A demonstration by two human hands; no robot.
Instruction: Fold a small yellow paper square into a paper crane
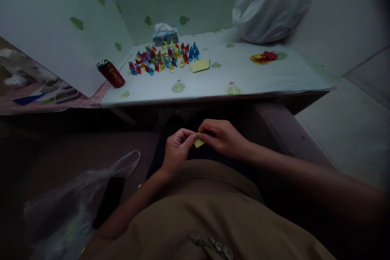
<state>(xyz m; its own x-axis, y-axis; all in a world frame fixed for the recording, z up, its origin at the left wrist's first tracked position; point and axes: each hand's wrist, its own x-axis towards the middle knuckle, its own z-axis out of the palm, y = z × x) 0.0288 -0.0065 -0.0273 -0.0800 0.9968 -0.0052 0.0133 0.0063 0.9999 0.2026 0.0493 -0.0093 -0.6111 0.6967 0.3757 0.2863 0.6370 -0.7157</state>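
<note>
Both hands, left hand [177, 149] and right hand [222, 136], are pinching one yellow paper piece [199, 142] at frame centre, below the table [243, 79] edge; folded paper shapes [163, 58] are filling its upper-centre surface.

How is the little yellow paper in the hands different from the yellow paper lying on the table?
The small yellow paper is pinched between the left hand and the right hand, down below the table's edge; the yellow sheet lies alone on the table, untouched. The held paper looks smaller and partly hidden by fingers, while the sheet lies nearly flat and in full view, beside the colourful folded pieces. Both are yellow paper.
</note>
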